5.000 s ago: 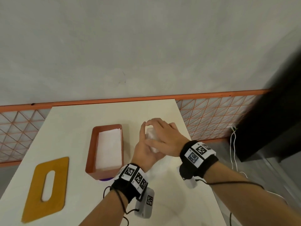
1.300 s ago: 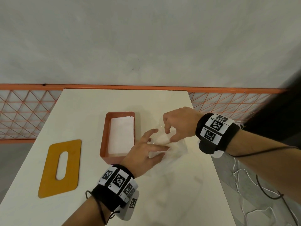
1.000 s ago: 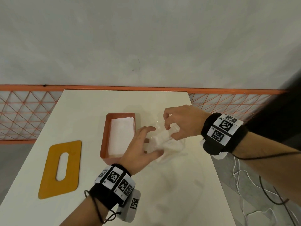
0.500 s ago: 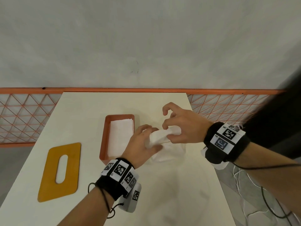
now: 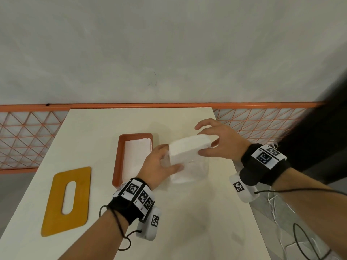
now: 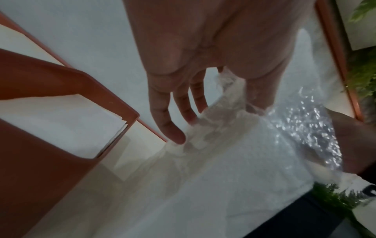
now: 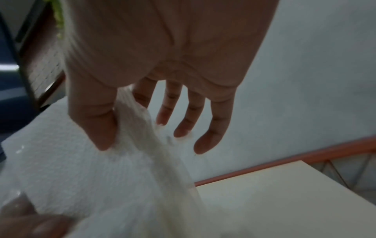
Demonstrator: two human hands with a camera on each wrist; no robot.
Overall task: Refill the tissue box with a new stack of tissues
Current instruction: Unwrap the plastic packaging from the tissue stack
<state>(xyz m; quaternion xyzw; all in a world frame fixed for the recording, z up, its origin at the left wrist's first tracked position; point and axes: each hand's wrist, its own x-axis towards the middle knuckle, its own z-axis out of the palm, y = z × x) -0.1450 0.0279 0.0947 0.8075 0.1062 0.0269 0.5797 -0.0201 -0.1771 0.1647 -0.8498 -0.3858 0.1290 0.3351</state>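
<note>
The thick white stack of folded tissues (image 5: pixel 188 148) is held up above the cream table (image 5: pixel 187 222), just right of the open rust-orange tissue box (image 5: pixel 120 156), tilted with its far end higher. Your right hand (image 5: pixel 221 142) pinches that far end, thumb underneath and fingers arched over the top. Your left hand (image 5: pixel 159 166) grips the near end where the crinkled clear plastic wrapper (image 5: pixel 189 171) hangs below the stack and reaches down to the table.

From the head view you see the box already has a flat white layer of tissues (image 5: pixel 138 156) inside, and a mustard-yellow lid with an oval slot (image 5: pixel 67 199) lies flat well to the left of it. The left wrist view adds what the head view hides: your fingertips (image 6: pixel 175 136) press into bunched wrapper film (image 6: pixel 223 112), and the box corner (image 6: pixel 130 112) sits just beside them. The right wrist view shows your thumb (image 7: pixel 97 125) clamping the ribbed edge of the stack (image 7: pixel 142 136), the other fingers spread and slightly bent, with the orange rail (image 7: pixel 284 161) beyond the table's far edge.
</note>
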